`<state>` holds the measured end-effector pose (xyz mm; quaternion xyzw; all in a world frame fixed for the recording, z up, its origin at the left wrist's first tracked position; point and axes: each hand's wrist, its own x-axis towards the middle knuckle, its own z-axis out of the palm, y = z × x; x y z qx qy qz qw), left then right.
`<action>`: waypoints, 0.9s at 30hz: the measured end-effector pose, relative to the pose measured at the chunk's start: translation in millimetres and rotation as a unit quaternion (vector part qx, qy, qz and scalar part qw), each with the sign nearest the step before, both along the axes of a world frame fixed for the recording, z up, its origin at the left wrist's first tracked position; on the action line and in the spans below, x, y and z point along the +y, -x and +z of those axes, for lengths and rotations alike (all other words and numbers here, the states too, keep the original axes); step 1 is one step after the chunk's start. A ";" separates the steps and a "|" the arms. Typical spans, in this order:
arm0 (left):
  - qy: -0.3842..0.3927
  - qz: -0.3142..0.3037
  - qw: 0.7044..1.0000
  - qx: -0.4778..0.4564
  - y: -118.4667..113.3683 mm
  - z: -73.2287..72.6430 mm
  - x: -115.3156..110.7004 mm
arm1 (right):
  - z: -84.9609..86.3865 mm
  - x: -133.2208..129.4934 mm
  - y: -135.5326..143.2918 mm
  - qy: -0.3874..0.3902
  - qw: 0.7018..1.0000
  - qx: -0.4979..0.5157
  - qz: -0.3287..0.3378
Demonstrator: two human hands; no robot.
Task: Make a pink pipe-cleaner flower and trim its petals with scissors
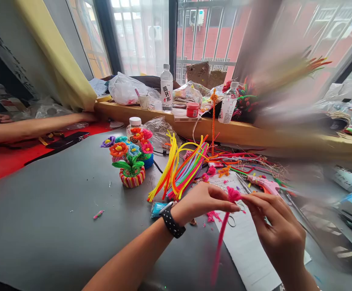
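Pinching a near-upright pink pipe cleaner (221,238), bud uppermost, both hands.

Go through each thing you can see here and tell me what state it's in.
Pink pipe cleaner: pinched at its curled top by both hands.
Left hand: gripping the curl.
Right hand: gripping the curl.
Clear water bottle: upright, capped.
Pipe-cleaner flower pot: upright, finished.
Bundle of coloured pipe cleaners: loose, fanned out.

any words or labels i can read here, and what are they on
"喝开水" in red characters, on the white label of the upright water bottle on the wooden ledge.
The tilted bottle further right carries small print, too small to read.
The paper sheet on the table below the hands shows faint print, too blurred to read.
Nothing else legible; the right side of the view is motion-blurred.
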<state>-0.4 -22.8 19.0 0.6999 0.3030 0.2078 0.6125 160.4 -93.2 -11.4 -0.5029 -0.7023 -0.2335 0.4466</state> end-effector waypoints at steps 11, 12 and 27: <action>0.104 -0.012 0.992 -0.075 1.3 -1.2 3.2 | 7.0 -2.7 -3.9 0.061 0.995 0.061 0.043; 0.107 -0.013 0.991 -0.073 0.9 -1.7 3.2 | 7.2 -2.9 -3.7 0.059 0.995 0.061 0.044; 0.105 -0.009 0.994 -0.038 -0.1 -1.2 3.3 | 9.4 -2.5 -7.6 0.084 0.993 0.043 0.070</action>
